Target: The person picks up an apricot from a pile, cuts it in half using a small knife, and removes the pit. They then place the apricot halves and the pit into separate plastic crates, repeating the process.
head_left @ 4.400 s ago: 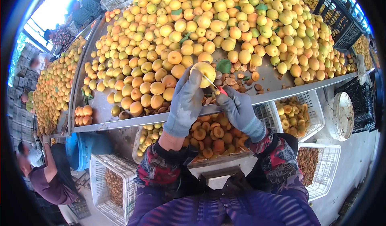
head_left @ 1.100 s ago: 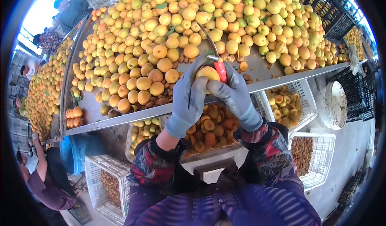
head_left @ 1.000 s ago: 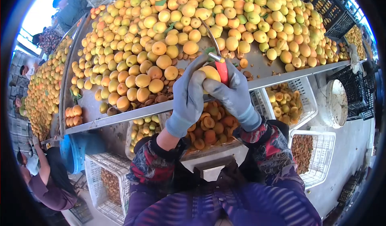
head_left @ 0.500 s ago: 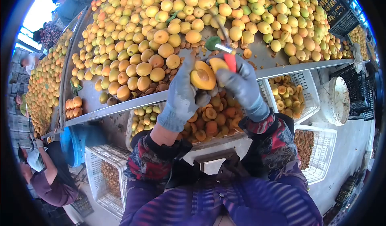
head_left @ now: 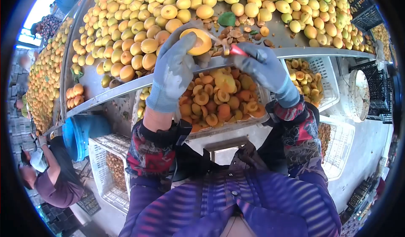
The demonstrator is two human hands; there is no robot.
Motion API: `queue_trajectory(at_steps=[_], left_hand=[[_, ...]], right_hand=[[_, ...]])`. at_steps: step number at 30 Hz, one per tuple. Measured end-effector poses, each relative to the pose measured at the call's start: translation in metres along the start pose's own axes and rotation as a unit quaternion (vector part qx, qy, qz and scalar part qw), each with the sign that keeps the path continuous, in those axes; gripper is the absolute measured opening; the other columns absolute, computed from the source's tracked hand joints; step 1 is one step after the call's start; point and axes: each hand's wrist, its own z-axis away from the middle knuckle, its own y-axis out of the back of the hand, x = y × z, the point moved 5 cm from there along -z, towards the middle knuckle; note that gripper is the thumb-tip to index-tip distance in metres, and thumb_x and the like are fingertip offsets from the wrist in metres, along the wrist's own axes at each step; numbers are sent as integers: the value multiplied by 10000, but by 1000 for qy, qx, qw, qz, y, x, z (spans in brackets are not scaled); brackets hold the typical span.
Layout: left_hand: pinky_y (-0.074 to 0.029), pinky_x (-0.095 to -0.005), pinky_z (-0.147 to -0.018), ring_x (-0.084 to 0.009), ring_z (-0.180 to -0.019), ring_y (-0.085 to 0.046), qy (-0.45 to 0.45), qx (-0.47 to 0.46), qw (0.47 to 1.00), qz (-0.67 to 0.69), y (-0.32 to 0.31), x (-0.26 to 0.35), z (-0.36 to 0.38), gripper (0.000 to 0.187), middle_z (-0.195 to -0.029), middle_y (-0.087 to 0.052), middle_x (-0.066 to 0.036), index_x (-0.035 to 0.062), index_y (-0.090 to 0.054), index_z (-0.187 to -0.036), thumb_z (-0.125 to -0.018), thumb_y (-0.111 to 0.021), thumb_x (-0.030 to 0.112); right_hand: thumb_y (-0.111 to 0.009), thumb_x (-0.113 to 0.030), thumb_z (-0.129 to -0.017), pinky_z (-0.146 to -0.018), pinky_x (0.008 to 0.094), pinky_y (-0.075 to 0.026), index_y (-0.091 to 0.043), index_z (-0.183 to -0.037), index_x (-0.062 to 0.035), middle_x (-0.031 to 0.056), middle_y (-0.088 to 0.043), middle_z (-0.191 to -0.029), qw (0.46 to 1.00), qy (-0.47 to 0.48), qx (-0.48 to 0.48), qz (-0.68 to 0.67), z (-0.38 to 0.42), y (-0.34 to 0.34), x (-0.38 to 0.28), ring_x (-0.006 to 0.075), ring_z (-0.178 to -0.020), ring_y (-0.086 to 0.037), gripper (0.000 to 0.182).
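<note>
My left hand point(head_left: 174, 64), in a grey glove, pinches a halved apricot point(head_left: 201, 43) with its cut face showing. In my gloved right hand point(head_left: 262, 66) is a small knife with a red handle point(head_left: 238, 50). Its blade is smeared by motion and points toward the apricot half; a small brown bit at the blade cannot be made out. Below both hands stands a crate of apricot halves point(head_left: 211, 100). A blurred yellow piece point(head_left: 225, 81) shows over that crate, apparently in mid-fall. Whole apricots point(head_left: 147, 46) are heaped on the metal table point(head_left: 291, 39) beyond my hands.
The table's metal edge point(head_left: 109, 95) runs just under my hands. Apricot stones point(head_left: 236, 34) and a green leaf point(head_left: 227, 19) lie on the table. White crates point(head_left: 95, 161), a blue barrel point(head_left: 80, 138) and a white bucket point(head_left: 358, 95) stand around. Another person point(head_left: 57, 176) works at left.
My right hand has let go of its apricot half and moved right with the knife. My left hand has shifted up and left, still with its half. The table appears slightly higher in view.
</note>
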Motion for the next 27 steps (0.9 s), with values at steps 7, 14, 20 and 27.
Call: queue_trajectory(at_steps=[7, 14, 20, 27], left_hand=[[-470, -250, -593, -134, -694, -564, 25, -67, 994, -84, -27, -8, 6, 416, -915, -566, -56, 29, -499, -1244, -831, -545, 22], [-448, -220, -864, -87, -1022, -508, 96, -119, 976, -154, -50, -27, 13, 577, -1161, -524, -42, 10, -444, -1304, -751, -602, -34], [-421, -244, -923, -104, -1046, -509, 85, -119, 979, -145, -50, -35, 10, 563, -1150, -538, -50, 2, -445, -1288, -763, -650, -2], [-475, -217, -813, -96, -964, -554, -25, -174, 960, -220, -54, -34, 15, 562, -1123, -543, -39, 22, -419, -1305, -784, -622, -33]], right_hand=[[-499, -153, -898, -503, 215, -388, -579, -996, 0, 12, -558, -675, 946, 8, 217, -239, -7, 10, -7, 84, -520, -473, 199], [-422, -344, -983, -416, 231, -267, -527, -852, -29, -68, -294, -507, 867, 166, 212, -420, -14, 9, -33, 58, -398, -263, 357], [-430, -337, -978, -400, 228, -263, -527, -818, -2, -57, -303, -475, 888, 184, 272, -321, -11, 11, -47, 62, -381, -275, 384], [-565, -119, -876, -431, 200, -312, -630, -918, 58, -16, -494, -551, 889, 265, 284, -243, -7, 0, -32, 41, -443, -407, 193]])
